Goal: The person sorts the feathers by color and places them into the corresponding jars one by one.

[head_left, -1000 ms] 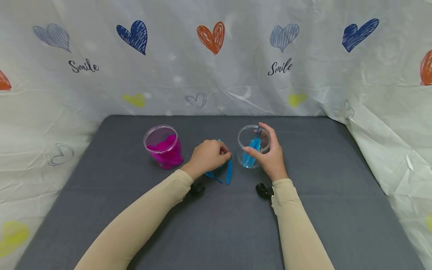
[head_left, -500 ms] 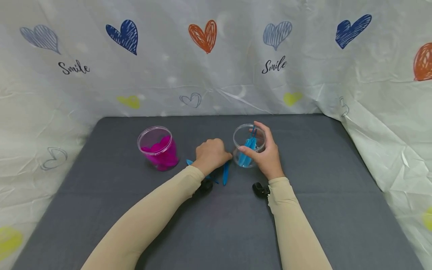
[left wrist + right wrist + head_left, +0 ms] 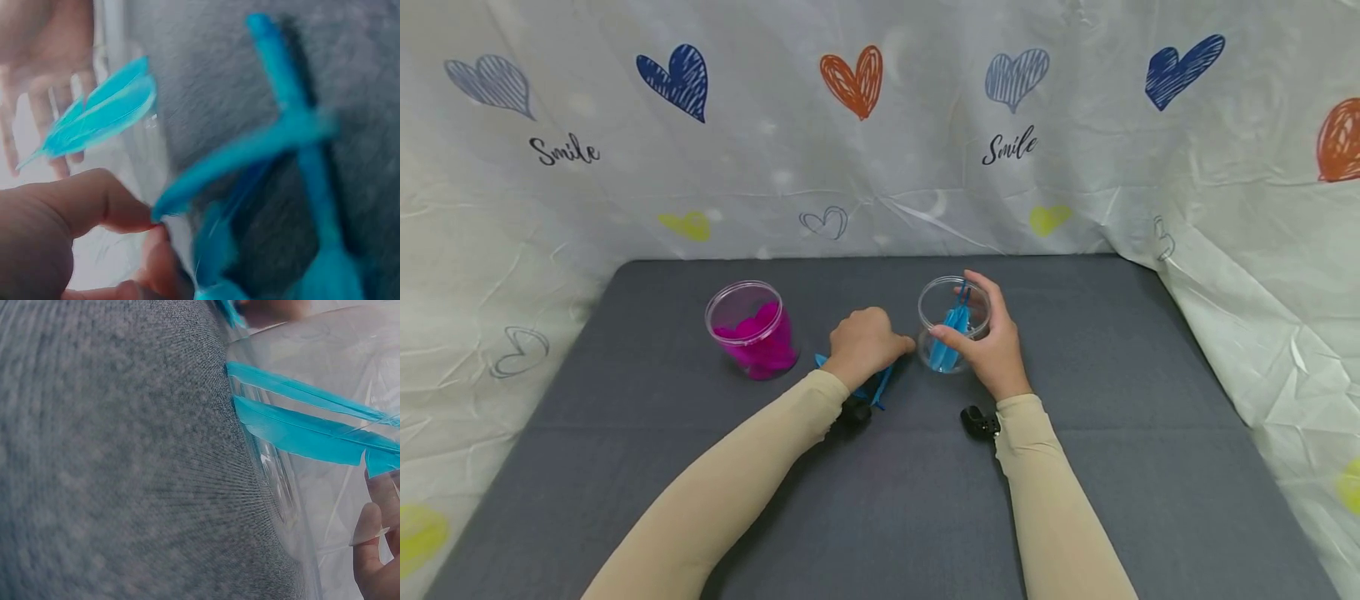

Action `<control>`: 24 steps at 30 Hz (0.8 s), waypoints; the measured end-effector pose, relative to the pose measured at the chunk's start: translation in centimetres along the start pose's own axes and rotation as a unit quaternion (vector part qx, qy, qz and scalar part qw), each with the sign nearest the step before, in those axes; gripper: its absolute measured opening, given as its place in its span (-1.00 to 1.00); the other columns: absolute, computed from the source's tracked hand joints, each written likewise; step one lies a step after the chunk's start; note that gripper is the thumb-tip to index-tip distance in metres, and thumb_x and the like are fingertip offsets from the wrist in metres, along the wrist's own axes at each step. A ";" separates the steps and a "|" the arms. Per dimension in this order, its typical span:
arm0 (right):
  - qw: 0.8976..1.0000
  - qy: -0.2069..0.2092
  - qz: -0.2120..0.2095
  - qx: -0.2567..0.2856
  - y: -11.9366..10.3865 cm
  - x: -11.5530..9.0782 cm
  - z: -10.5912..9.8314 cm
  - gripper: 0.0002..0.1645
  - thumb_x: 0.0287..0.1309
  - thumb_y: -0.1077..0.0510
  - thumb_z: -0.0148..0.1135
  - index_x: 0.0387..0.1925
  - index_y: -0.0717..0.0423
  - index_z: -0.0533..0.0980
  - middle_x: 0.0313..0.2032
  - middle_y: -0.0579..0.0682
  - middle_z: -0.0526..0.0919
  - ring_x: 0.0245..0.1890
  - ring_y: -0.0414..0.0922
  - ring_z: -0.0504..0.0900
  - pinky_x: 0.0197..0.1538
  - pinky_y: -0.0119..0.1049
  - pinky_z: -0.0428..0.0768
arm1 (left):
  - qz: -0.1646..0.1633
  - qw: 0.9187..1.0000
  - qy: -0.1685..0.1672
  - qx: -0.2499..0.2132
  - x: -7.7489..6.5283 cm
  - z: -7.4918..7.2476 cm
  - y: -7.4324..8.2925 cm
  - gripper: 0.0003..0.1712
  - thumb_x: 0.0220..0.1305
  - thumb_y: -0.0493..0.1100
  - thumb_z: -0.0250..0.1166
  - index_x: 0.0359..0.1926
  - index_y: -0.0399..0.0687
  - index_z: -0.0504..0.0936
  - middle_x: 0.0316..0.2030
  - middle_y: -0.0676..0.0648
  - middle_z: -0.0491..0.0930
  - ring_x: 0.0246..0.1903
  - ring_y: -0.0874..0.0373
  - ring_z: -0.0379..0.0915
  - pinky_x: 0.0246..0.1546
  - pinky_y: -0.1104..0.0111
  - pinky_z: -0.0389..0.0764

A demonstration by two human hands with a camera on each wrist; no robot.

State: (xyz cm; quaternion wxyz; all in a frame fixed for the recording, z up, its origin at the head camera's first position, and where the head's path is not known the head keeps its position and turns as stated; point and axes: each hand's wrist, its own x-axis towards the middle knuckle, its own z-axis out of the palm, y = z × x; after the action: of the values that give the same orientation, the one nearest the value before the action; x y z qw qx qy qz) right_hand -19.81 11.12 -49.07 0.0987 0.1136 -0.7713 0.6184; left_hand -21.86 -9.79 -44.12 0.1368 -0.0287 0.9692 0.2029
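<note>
My left hand (image 3: 868, 343) is bent over the dark cloth left of a clear plastic jar (image 3: 934, 304). Between its thumb and finger it pinches the tip of a blue feather (image 3: 244, 153), seen in the left wrist view. Under and beside that hand lie other loose blue feathers (image 3: 322, 212), partly hidden by it in the head view. My right hand (image 3: 1000, 354) grips the clear jar from its right side, thumb in front and fingers behind. Several blue feathers (image 3: 300, 431) lean upright inside the jar, which stands on the cloth.
Left of my hands stands another clear jar (image 3: 745, 287) with bright pink feather-like pieces (image 3: 767, 342) in it. A dark grey cloth (image 3: 880, 517) covers the table. Behind it hangs a pale curtain (image 3: 760, 183) printed with hearts.
The left hand moved slightly right, then a little back left. The blue feather near its fingertips has swung from pointing toward me to lying slantwise under the hand. The right hand stays on the jar.
</note>
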 end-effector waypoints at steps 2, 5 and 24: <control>1.000 0.000 0.000 0.000 -0.1 -0.1 -0.1 0.04 0.22 -0.15 0.60 0.60 -0.51 0.23 0.46 0.07 0.56 0.47 -0.07 0.51 0.49 0.19 0.50 | -0.001 1.000 0.013 -0.028 -0.1 -0.5 -0.1 -0.34 0.31 0.18 0.44 -0.77 0.07 0.32 -0.75 0.05 0.20 -0.71 0.10 0.24 -0.68 0.30 0.24; 1.000 0.001 0.001 0.002 -0.1 -0.1 -0.1 0.06 0.22 -0.15 0.60 0.62 -0.44 0.23 0.46 0.06 0.55 0.48 -0.04 0.50 0.49 0.21 0.49 | 0.012 0.996 0.041 -0.073 -0.2 -1.4 -0.2 -0.39 0.30 0.17 0.41 -0.78 0.07 0.41 -0.77 0.06 0.24 -0.73 0.11 0.23 -0.71 0.33 0.15; 1.000 0.007 0.003 -0.007 -0.2 0.0 0.2 0.05 0.22 -0.14 0.61 0.61 -0.44 0.24 0.44 0.08 0.57 0.45 -0.04 0.51 0.55 0.13 0.44 | 0.121 0.945 0.165 -0.254 -1.5 -6.4 1.5 -0.72 0.36 0.12 0.33 -0.24 0.08 0.82 -0.41 0.02 0.72 -0.43 0.04 0.59 -0.39 0.18 0.62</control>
State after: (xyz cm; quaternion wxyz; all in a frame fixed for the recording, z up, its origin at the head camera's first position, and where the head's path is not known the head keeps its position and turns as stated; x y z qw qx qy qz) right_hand -19.77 10.84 -48.96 0.1029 0.1065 -0.7754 0.6139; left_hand -22.20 -11.03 -37.48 -0.0622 0.0221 0.8908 0.4495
